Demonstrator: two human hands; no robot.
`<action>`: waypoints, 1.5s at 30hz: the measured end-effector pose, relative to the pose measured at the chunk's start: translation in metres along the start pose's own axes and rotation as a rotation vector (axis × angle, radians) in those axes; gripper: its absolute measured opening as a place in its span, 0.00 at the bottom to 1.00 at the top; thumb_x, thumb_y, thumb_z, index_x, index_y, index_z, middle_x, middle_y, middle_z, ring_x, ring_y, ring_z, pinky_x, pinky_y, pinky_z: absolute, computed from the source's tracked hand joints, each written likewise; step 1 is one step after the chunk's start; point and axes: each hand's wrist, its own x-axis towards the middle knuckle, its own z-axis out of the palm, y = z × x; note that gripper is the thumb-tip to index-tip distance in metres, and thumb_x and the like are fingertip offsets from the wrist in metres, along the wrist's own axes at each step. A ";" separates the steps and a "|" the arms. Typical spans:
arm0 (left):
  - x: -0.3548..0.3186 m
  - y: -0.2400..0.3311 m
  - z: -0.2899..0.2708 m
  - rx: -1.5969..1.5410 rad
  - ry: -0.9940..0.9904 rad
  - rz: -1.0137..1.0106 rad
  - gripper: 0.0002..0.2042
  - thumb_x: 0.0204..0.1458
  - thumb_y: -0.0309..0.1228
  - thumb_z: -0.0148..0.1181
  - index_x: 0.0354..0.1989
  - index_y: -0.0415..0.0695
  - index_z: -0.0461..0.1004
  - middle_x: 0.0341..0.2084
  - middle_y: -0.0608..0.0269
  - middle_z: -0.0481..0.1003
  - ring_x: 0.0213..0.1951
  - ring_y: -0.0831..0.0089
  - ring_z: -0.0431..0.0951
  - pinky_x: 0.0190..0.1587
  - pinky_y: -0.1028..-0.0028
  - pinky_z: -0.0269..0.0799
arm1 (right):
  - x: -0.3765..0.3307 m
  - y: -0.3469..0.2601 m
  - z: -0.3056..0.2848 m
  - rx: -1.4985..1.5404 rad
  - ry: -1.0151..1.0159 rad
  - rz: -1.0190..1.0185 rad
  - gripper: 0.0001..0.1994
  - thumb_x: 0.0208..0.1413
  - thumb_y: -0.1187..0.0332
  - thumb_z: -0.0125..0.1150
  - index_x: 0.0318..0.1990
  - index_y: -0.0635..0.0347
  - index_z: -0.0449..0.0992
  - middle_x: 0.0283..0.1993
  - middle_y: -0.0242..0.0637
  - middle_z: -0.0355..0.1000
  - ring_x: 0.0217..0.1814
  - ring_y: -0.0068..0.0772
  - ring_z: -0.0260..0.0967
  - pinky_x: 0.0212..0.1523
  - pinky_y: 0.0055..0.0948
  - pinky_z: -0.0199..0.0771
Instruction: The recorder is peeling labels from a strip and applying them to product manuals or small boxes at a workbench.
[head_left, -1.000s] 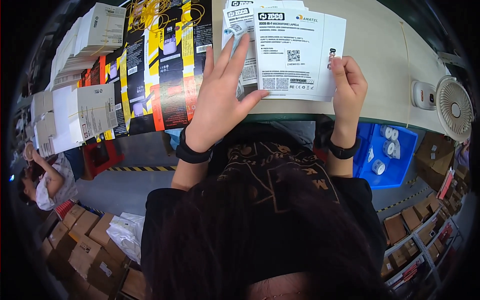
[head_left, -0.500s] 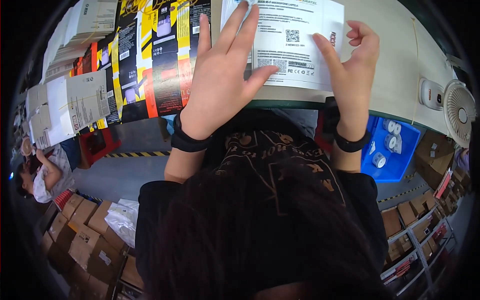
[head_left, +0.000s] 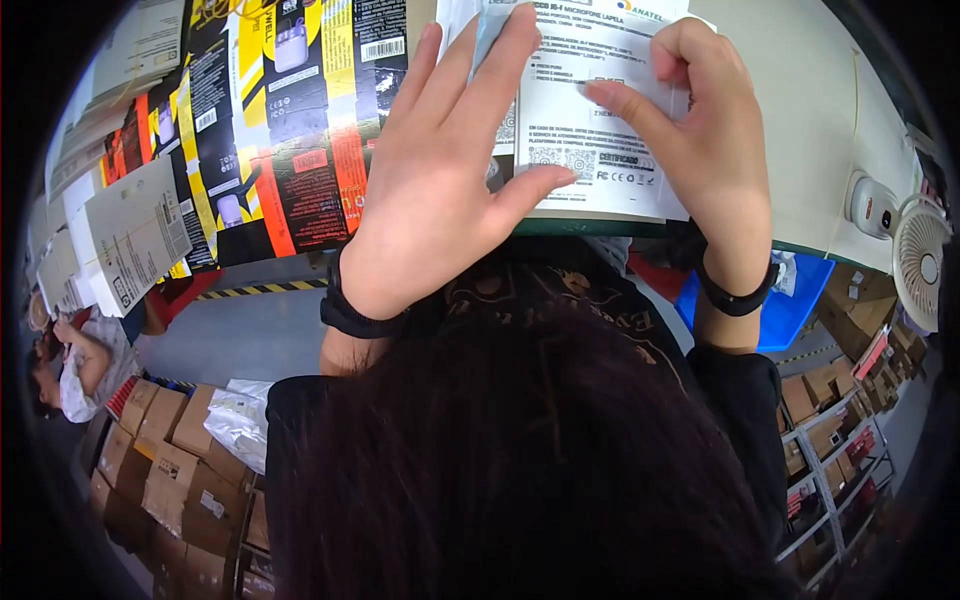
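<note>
The left hand (head_left: 425, 190) was spread wide across the left edge of the sheet (head_left: 565, 110), its thumb over the sheet's lower part; something pale blue (head_left: 487, 42) showed between two fingers, and whether it was held could not be told. The right hand (head_left: 712, 135) was half curled over the sheet's right side, thumb apart from the bent fingers; whether it pinched anything was unclear.

The sheet, white and printed, lay flat on the table (head_left: 800, 120). It looked light, thin and bendy, probably a little slick and easily creased; its bare right edge or a near corner seemed the best hold.

Left of the sheet were glossy box blanks (head_left: 290, 130), then banded cards (head_left: 140, 235); right of it, a fan (head_left: 925, 265); below right, a blue bin (head_left: 803, 305).
</note>
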 end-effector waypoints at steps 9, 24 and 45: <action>0.001 0.000 0.002 -0.068 -0.030 -0.067 0.37 0.34 0.32 0.66 0.56 0.38 0.55 0.51 0.54 0.63 0.53 0.53 0.61 0.57 0.63 0.53 | 0.005 0.001 0.010 0.121 0.025 0.161 0.19 0.37 0.69 0.67 0.21 0.58 0.56 0.21 0.25 0.48 0.24 0.19 0.45 0.23 0.19 0.49; -0.006 -0.001 -0.005 -0.121 -0.040 -0.121 0.38 0.34 0.32 0.66 0.56 0.38 0.55 0.51 0.53 0.63 0.53 0.53 0.61 0.56 0.63 0.53 | 0.000 0.010 0.007 0.591 0.024 0.263 0.17 0.41 0.73 0.65 0.22 0.54 0.56 0.22 0.20 0.51 0.22 0.09 0.46 0.22 0.10 0.47; -0.003 -0.001 -0.011 -0.168 -0.081 -0.184 0.39 0.33 0.31 0.67 0.56 0.37 0.54 0.51 0.52 0.63 0.54 0.53 0.60 0.56 0.64 0.54 | 0.000 0.003 -0.001 0.002 -0.129 -0.029 0.21 0.31 0.70 0.70 0.29 0.56 0.60 0.29 0.26 0.53 0.35 0.23 0.50 0.36 0.24 0.54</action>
